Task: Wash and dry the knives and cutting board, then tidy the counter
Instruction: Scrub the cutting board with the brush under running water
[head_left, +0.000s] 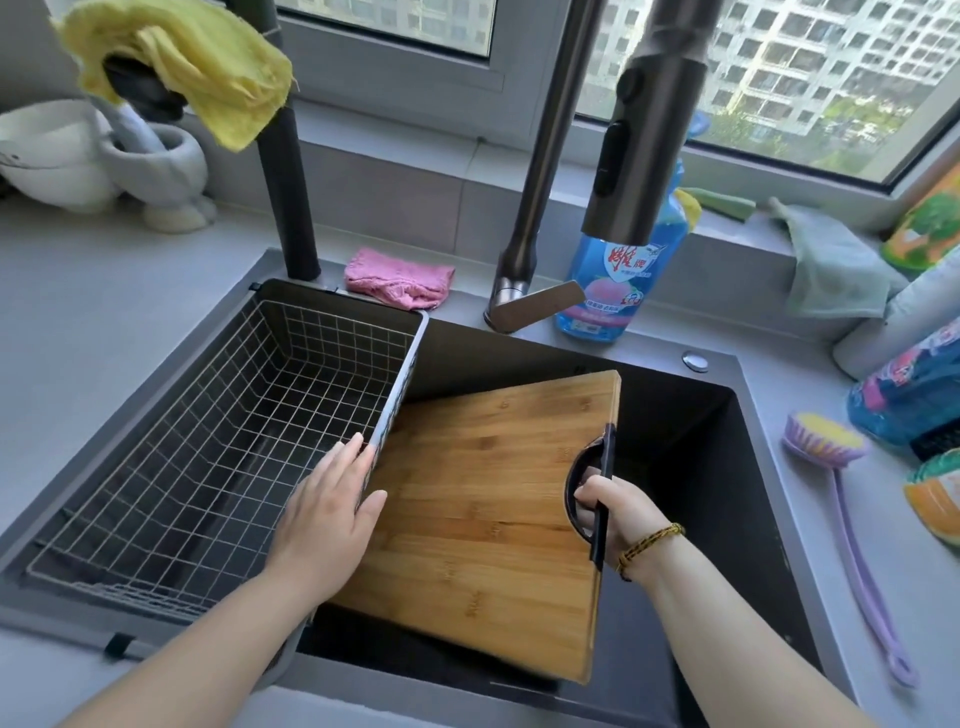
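A bamboo cutting board (483, 509) with a black handle on its right edge is held tilted over the dark sink (701, 431). My right hand (618, 514) grips that black handle, fingers curled through the cut-out. My left hand (332, 509) lies flat with fingers apart on the board's left edge, against the rim of the wire drying basket (218, 441). No knives are visible.
The faucet head (639, 156) hangs above the sink. A blue dish soap bottle (608, 280) and a pink cloth (397, 278) sit behind the sink. A yellow cloth (208, 67) hangs at top left. A purple brush (841, 519) and bottles lie on the right counter.
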